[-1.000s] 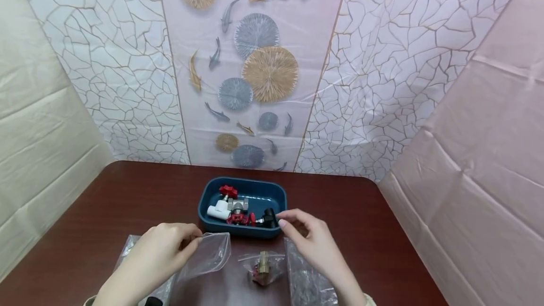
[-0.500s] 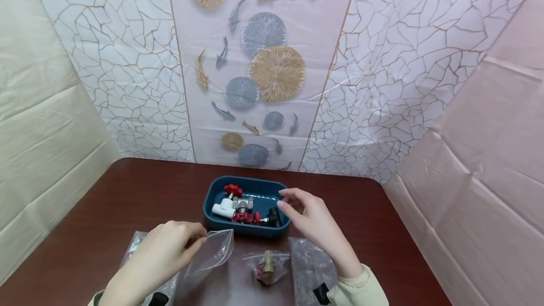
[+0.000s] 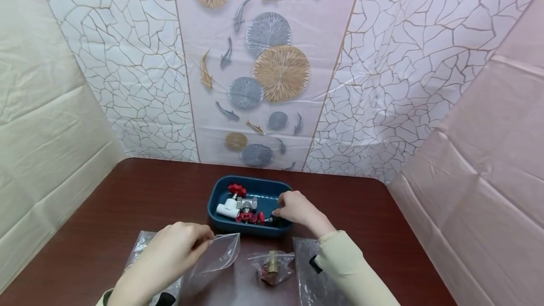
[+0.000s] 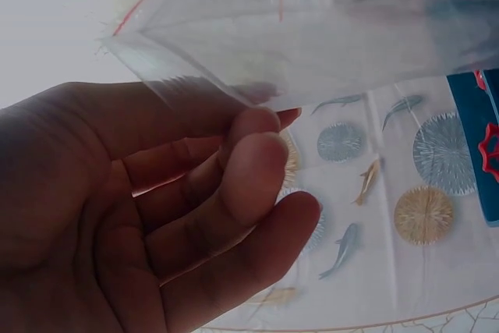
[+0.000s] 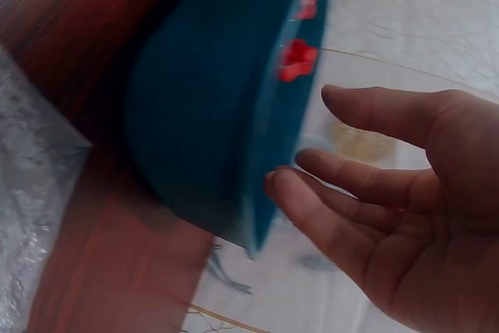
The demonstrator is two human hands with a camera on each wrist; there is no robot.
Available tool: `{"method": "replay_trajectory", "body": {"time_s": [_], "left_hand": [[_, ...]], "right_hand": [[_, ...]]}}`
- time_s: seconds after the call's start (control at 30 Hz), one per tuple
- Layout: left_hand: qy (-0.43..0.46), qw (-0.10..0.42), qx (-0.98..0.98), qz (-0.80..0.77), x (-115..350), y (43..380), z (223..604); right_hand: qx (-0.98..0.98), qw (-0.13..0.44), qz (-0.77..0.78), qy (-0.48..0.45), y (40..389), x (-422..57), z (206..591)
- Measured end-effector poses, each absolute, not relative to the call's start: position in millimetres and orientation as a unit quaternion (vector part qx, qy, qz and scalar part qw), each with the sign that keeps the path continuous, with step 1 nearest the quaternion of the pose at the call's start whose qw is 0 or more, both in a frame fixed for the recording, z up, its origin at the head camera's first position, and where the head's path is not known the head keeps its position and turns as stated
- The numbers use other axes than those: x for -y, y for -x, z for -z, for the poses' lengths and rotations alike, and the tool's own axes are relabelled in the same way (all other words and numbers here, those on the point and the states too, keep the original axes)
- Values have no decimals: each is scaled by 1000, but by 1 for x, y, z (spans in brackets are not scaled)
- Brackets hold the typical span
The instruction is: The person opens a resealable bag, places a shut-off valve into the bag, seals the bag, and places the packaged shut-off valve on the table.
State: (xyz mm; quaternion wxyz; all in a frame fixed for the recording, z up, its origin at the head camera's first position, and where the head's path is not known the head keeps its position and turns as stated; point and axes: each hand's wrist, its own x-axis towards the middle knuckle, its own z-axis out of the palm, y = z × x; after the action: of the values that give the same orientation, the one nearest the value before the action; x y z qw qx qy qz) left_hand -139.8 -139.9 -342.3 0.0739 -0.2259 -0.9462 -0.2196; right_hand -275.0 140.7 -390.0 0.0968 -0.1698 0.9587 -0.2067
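Note:
My left hand point(image 3: 172, 249) pinches the top edge of a clear zip bag point(image 3: 223, 254), whose mouth spreads open in front of the tray. In the left wrist view the bag point(image 4: 312, 44) stretches out above the fingers. My right hand point(image 3: 297, 209) is over the right end of a blue tray point(image 3: 250, 229), thumb and fingers apart around the black valve point(image 3: 277, 221), which it partly covers. Beside that valve in the tray lie a white pipe valve point(image 3: 228, 208) with a red handwheel point(image 3: 237, 189) and a silver metal valve point(image 3: 248, 203) with another red handwheel.
A brass valve point(image 3: 272, 263) lies inside a small clear bag near the table's front. Flat plastic packaging point(image 3: 308, 268) is at the right, with more packaging point(image 3: 140, 244) under my left forearm. Patterned cloth walls enclose the dark wooden table point(image 3: 157, 188).
My right hand rises off the tray's right rim, then reaches inward and down to the black valve. My left hand keeps the bag in nearly the same place; the head view shifts slightly.

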Motion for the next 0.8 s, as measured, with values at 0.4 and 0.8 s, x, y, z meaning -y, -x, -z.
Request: {"method": "replay_trajectory", "body": {"time_s": [0.4, 0.8], "left_hand": [[238, 76, 944, 215, 136, 138, 342], [259, 104, 939, 203, 135, 133, 342]], "right_hand": [[-971, 131, 68, 186, 294, -124, 416], [-970, 147, 84, 172, 302, -121, 435]]}}
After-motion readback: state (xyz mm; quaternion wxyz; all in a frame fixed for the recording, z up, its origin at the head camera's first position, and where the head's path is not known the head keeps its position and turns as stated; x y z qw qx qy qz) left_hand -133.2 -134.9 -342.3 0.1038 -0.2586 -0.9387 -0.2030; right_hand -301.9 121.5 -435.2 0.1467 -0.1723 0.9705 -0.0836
